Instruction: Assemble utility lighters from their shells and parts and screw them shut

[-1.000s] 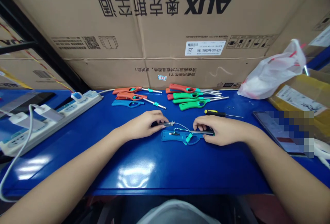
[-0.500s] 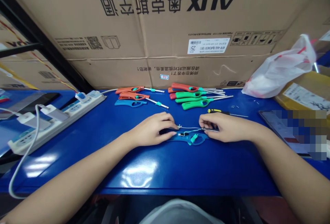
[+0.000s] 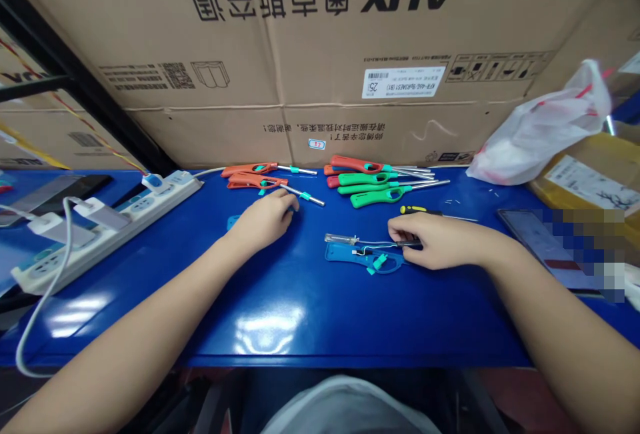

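Observation:
My left hand point(image 3: 265, 217) is beside the orange lighters, fingers curled over a blue lighter shell half point(image 3: 233, 222); most of that piece is hidden beneath the hand. To the right lies an opened blue lighter shell point(image 3: 340, 254) with a teal trigger point(image 3: 380, 261) and thin wires in it. Just behind it is a clear fuel tank point(image 3: 340, 239), joined by a thin tube to a dark lighter rod point(image 3: 411, 243). My right hand point(image 3: 430, 237) pinches that rod above the shell's right end.
Orange lighters point(image 3: 250, 171) and a group of red and green lighters point(image 3: 373, 197) lie along the carton point(image 3: 225, 134). A yellow-black screwdriver point(image 3: 415, 210) lies behind my right hand. A power strip point(image 3: 145, 207) stands left; a plastic bag point(image 3: 540, 134) and tablet point(image 3: 545, 247) are right.
My left hand has let go of the fuel tank and moved back and left to the blue shell half, which has shifted toward me. The right hand keeps its hold on the rod.

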### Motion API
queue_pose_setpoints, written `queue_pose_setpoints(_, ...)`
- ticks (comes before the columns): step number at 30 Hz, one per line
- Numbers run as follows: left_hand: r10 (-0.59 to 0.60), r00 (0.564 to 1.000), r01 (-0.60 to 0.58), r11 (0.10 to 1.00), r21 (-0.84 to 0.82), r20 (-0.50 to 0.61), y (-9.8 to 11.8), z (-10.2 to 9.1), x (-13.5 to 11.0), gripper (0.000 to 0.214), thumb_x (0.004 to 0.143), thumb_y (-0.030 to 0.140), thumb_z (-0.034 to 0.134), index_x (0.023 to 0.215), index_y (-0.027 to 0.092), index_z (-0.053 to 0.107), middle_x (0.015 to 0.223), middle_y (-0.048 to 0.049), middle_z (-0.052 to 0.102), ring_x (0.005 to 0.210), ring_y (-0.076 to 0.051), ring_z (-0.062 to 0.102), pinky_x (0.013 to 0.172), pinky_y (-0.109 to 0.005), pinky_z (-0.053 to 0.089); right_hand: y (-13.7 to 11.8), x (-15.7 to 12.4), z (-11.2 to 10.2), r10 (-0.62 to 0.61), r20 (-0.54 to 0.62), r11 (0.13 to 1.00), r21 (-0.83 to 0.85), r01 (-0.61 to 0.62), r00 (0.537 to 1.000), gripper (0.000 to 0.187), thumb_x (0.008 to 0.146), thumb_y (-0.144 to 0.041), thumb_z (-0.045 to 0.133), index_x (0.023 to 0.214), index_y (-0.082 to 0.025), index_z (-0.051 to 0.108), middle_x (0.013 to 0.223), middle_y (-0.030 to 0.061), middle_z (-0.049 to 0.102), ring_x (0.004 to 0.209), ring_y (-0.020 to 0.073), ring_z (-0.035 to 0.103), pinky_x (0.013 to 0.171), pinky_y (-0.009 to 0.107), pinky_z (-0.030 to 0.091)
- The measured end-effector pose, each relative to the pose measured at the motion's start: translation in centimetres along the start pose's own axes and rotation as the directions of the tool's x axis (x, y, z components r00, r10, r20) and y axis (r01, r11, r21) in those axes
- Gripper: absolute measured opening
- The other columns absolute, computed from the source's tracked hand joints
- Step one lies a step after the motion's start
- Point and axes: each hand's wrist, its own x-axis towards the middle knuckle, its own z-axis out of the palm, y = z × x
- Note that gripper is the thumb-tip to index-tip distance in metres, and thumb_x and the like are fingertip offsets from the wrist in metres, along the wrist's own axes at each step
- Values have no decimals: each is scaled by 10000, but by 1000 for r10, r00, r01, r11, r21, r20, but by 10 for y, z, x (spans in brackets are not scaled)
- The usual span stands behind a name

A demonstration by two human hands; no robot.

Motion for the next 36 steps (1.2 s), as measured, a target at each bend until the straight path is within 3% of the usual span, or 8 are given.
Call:
queue_pose_setpoints(5,271,961,-254,947,-198,61,41,0,-9,265,961,161,492,1158,199,664,1166,-62,672,1026,-176,678,959,-290,558,-2,-1,-1,-4,19,1000,-21,4,1000,101,773,-187,575,789,-229,485,715,-28,559,617,139,460,566,262,312)
queue_pose_setpoints(7,424,905,-395,860,-323,21,52,1,-13,369,957,111,459,1279,187,624,1269,-89,640,1177,-186,633,1051,-310,518,-1,1,0,-17,-7,1000,-15,17,1000,101,801,-217,585,770,-225,489,729,-18,574,637,143,473,589,268,325)
queue_pose_setpoints(9,460,888,-442,839,-317,-18,56,1,-16,474,905,50,462,1343,174,591,1338,-111,611,1251,-215,594,1095,-359,495,3,3,3,-35,-34,999,-8,34,999,65,830,-233,583,801,-222,526,789,0,607,684,156,507,627,277,354)
queue_pose_setpoints(14,352,935,-349,935,-56,50,39,1,-11,466,956,189,528,1420,157,552,1391,-156,604,1289,-350,556,1069,-562,484,10,4,6,-103,-123,993,37,109,987,193,848,-232,621,1040,-216,611,1057,67,648,901,215,593,807,334,447)
queue_pose_setpoints(22,316,945,-313,949,-46,83,25,-9,-6,429,1030,202,383,1410,134,569,1317,-174,658,1184,-300,652,1026,-466,535,-9,15,17,-261,-223,945,138,296,939,217,968,-199,526,1146,-218,649,1157,96,634,1029,223,614,908,365,482)
queue_pose_setpoints(25,292,956,-290,942,-167,-11,32,-18,-11,441,1018,171,351,1389,116,582,1285,-152,697,1121,-261,691,995,-406,555,-11,21,25,-235,-216,955,128,266,948,143,986,-228,529,1060,-207,650,1087,82,652,971,214,620,837,340,478)
queue_pose_setpoints(29,399,916,-377,819,-432,-42,54,-24,-20,356,1008,168,439,1283,164,664,1153,-60,768,981,-177,736,903,-270,567,-10,23,27,-189,-233,953,192,235,954,110,928,-179,575,1028,-196,618,980,51,662,846,176,601,749,294,462)
queue_pose_setpoints(36,515,857,-378,629,-679,-1,92,6,-37,282,1014,190,543,1260,164,678,1066,-69,781,911,-158,747,868,-258,583,-9,28,30,-107,-236,966,203,157,966,86,956,-277,580,955,-195,606,1000,67,648,890,195,595,783,315,455)
